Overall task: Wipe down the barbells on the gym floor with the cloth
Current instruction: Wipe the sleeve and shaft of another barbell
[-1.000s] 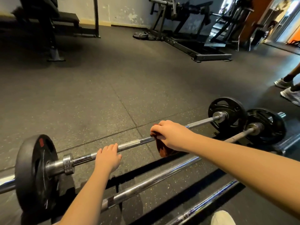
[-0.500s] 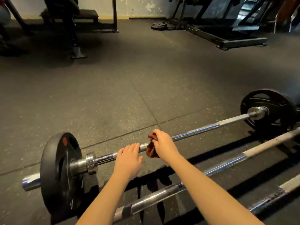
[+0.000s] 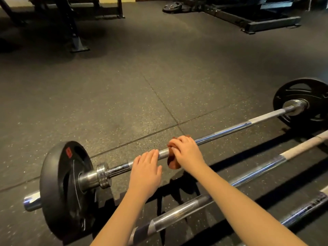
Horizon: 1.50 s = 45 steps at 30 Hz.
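A long steel barbell (image 3: 239, 125) lies across the speckled rubber gym floor (image 3: 124, 95), running from near left to far right, with a black round weight plate (image 3: 65, 189) on its left end and another black weight plate (image 3: 301, 102) on its right. The left hand (image 3: 145, 171) rests on the shaft just right of the left plate's collar. Right beside it, the right hand (image 3: 188, 153) grips a rust-brown cloth (image 3: 173, 163), seemingly wrapped around the shaft. Two bare steel bars (image 3: 257, 174) lie parallel, nearer the person. Dark metal machine frames (image 3: 266, 22) stand far behind.
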Each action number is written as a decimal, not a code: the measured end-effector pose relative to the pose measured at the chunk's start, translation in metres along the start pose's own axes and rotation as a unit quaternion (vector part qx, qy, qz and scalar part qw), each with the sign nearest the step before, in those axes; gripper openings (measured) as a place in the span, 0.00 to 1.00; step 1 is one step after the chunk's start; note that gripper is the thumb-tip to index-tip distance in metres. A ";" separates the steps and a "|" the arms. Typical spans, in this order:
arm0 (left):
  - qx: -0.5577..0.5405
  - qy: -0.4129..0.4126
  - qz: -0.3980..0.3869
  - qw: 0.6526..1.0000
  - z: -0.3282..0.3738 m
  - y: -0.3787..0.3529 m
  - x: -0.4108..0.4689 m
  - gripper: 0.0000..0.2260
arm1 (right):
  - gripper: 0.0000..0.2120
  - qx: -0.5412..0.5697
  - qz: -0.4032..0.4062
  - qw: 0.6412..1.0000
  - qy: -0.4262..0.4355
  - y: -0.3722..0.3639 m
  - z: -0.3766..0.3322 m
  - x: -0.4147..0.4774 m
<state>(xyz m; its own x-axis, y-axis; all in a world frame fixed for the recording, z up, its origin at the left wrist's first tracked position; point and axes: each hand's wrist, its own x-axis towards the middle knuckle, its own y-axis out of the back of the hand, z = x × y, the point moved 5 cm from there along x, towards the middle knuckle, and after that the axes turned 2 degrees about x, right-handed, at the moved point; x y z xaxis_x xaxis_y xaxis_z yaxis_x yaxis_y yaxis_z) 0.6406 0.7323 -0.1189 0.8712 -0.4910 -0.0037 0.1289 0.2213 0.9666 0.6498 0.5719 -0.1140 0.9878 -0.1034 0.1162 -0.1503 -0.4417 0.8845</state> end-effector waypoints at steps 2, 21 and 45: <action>0.002 -0.006 0.005 1.000 0.002 -0.001 0.000 0.24 | 0.14 -0.054 -0.039 0.998 -0.004 0.010 0.020 0.014; 0.023 0.032 0.014 0.999 -0.020 -0.008 -0.003 0.26 | 0.11 0.012 0.068 0.996 -0.053 -0.025 -0.022 -0.012; 0.049 0.028 0.026 0.998 -0.022 -0.008 -0.009 0.27 | 0.16 -0.009 0.080 0.997 0.006 -0.028 -0.032 -0.013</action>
<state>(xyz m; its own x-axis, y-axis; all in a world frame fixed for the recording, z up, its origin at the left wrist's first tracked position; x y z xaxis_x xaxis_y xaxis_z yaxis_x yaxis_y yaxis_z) 0.6425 0.7534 -0.1326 0.9010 -0.4324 0.0364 0.0377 0.1614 0.9862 0.6423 0.6144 -0.1260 0.9518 -0.1600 0.2618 -0.3051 -0.4038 0.8625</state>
